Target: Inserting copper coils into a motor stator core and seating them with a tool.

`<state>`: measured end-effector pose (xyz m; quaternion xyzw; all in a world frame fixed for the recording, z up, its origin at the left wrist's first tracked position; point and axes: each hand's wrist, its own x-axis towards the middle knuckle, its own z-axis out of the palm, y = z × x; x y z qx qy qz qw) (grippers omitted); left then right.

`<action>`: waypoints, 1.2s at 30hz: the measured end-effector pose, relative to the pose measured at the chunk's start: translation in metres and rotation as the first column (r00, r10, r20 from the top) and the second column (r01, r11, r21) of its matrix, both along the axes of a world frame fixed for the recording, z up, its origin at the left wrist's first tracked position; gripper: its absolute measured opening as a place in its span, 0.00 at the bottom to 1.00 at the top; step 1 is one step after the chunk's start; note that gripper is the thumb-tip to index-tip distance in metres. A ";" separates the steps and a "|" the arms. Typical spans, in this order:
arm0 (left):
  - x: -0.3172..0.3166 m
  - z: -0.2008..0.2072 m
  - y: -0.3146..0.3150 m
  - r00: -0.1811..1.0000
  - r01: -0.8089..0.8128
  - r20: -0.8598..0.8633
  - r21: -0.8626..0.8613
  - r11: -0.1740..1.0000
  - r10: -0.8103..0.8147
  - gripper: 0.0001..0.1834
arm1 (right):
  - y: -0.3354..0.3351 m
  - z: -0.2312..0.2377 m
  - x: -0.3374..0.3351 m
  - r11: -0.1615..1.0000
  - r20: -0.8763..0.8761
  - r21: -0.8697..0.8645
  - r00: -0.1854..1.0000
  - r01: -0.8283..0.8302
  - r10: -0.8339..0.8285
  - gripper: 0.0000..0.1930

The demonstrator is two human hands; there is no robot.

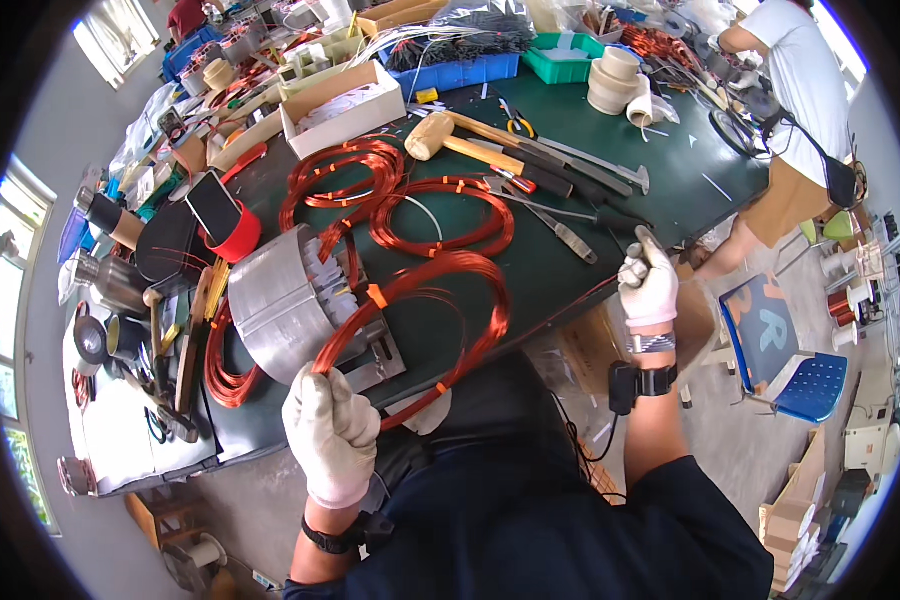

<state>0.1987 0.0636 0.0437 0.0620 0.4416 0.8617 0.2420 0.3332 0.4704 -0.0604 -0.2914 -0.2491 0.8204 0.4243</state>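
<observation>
My left hand [332,435], in a white glove, is closed around the near side of a copper wire coil [493,325] bound with orange ties. The coil stands tilted up in front of a silver motor stator [275,305], whose slots show white liners. Part of the loop passes across the stator's open end. My right hand [650,285], also gloved, is raised past the table's right edge with its fingers curled; what they hold, if anything, is too small to make out. Just beyond its fingertips lies a black-handled pointed tool [618,219].
More copper coils [440,215] lie behind the stator. Beyond them are a mallet [430,137], a caliper [610,172] and a white box [345,108]. A phone [213,208] leans on a red holder at left. A person [795,85] stands far right, near a blue chair [808,385].
</observation>
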 end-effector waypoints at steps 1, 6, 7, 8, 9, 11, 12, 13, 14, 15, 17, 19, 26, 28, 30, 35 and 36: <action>0.001 -0.001 0.001 1.000 0.014 -0.003 -0.001 1.000 -0.014 0.19 | 0.007 -0.002 0.004 0.999 0.006 0.044 1.000 -0.002 0.002 0.09; -0.006 0.001 -0.009 0.999 0.023 -0.034 -0.017 1.000 -0.024 0.19 | 0.048 0.001 0.022 0.870 0.073 0.395 0.933 0.296 -0.351 0.13; -0.010 -0.001 -0.010 0.999 0.011 -0.036 -0.020 1.000 -0.011 0.19 | 0.028 0.029 0.022 0.754 0.098 0.580 0.894 0.307 -0.438 0.13; -0.012 -0.003 -0.010 0.999 0.024 -0.037 0.005 1.000 -0.024 0.19 | -0.008 0.064 0.013 0.684 0.135 0.706 0.914 0.182 -0.383 0.15; -0.012 -0.005 -0.010 0.998 0.040 -0.040 0.022 0.999 -0.039 0.19 | -0.053 0.089 -0.002 0.594 0.181 0.803 0.926 0.057 -0.332 0.16; -0.011 -0.004 -0.004 0.995 0.091 -0.040 0.030 0.995 -0.090 0.20 | -0.117 0.103 -0.024 0.269 0.381 0.904 0.912 -0.333 -0.151 0.34; -0.008 -0.006 -0.002 0.993 0.110 -0.037 0.041 0.993 -0.109 0.21 | -0.142 0.109 -0.046 0.046 0.378 0.925 0.911 -0.376 -0.163 0.42; -0.005 -0.007 -0.001 0.992 0.125 -0.032 0.055 0.991 -0.124 0.22 | -0.158 0.105 -0.065 -0.175 0.394 0.862 0.846 -0.476 -0.359 0.42; -0.005 -0.008 0.002 0.990 0.137 -0.033 0.056 0.989 -0.136 0.22 | -0.170 0.092 -0.081 -0.075 0.434 0.876 0.848 -0.476 -0.305 0.38; -0.004 -0.005 0.002 0.976 0.194 -0.104 0.026 0.981 -0.191 0.23 | -0.175 0.081 -0.093 0.023 0.465 0.880 0.853 -0.474 -0.239 0.34; -0.009 -0.016 -0.004 0.941 0.259 -0.218 -0.032 0.965 -0.260 0.25 | -0.166 0.069 -0.098 0.284 0.505 0.823 0.863 -0.491 0.028 0.25; -0.016 -0.031 -0.015 0.933 0.254 -0.222 -0.154 0.955 -0.284 0.18 | -0.157 0.058 -0.092 0.470 0.475 0.709 0.849 -0.526 0.233 0.12; -0.033 -0.059 -0.024 0.938 0.219 -0.148 -0.442 0.870 -0.312 0.15 | -0.139 0.063 -0.077 0.424 0.328 0.383 0.550 -0.821 0.769 0.07; -0.032 -0.051 -0.020 0.934 0.252 -0.140 -0.397 0.882 -0.330 0.16 | -0.133 0.070 -0.071 0.341 0.442 0.369 0.486 -0.865 0.754 0.06; -0.030 -0.049 -0.022 0.917 0.332 -0.106 -0.327 0.884 -0.384 0.19 | -0.133 0.070 -0.073 0.195 0.671 0.418 0.446 -0.887 0.592 0.05; -0.031 -0.025 -0.014 0.845 0.500 -0.020 -0.326 0.802 -0.535 0.19 | -0.134 0.049 -0.080 0.066 0.623 0.739 0.717 -0.670 0.312 0.07; -0.032 -0.016 -0.012 0.841 0.488 0.006 -0.443 0.752 -0.541 0.18 | -0.137 0.049 -0.079 0.113 0.625 0.715 0.704 -0.690 0.338 0.06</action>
